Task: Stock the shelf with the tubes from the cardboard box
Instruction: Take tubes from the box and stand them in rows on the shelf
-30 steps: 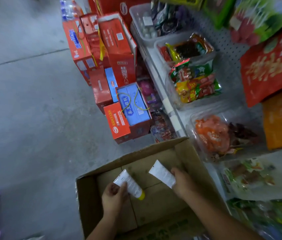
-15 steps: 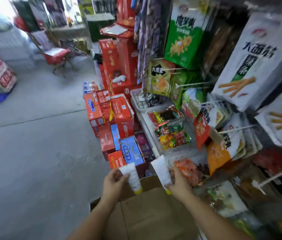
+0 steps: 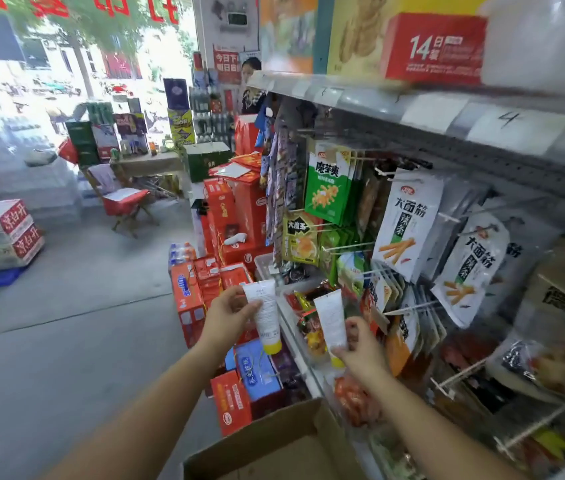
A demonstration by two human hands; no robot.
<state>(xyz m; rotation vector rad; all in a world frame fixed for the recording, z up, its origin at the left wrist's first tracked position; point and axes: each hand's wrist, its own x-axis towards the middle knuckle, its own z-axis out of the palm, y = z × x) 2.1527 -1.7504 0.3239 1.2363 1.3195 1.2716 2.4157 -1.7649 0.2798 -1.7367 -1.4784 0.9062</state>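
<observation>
Tubes of white plastic with yellow caps (image 3: 265, 315) are hanging cap-down beyond the brown cardboard box (image 3: 274, 445), one pinched in curled fingers (image 3: 250, 306) of left hand (image 3: 229, 315) and right hand (image 3: 360, 348) alike, probably risking slipping or snagging the snack packets (image 3: 409, 223) crowding the grey metal shelf (image 3: 378, 98) on the right.

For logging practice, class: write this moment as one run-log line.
left hand: holds white plastic tube with yellow cap | right hand: holds second white yellow-capped tube | brown cardboard box: below hands | tubes: not yet shelved
</observation>
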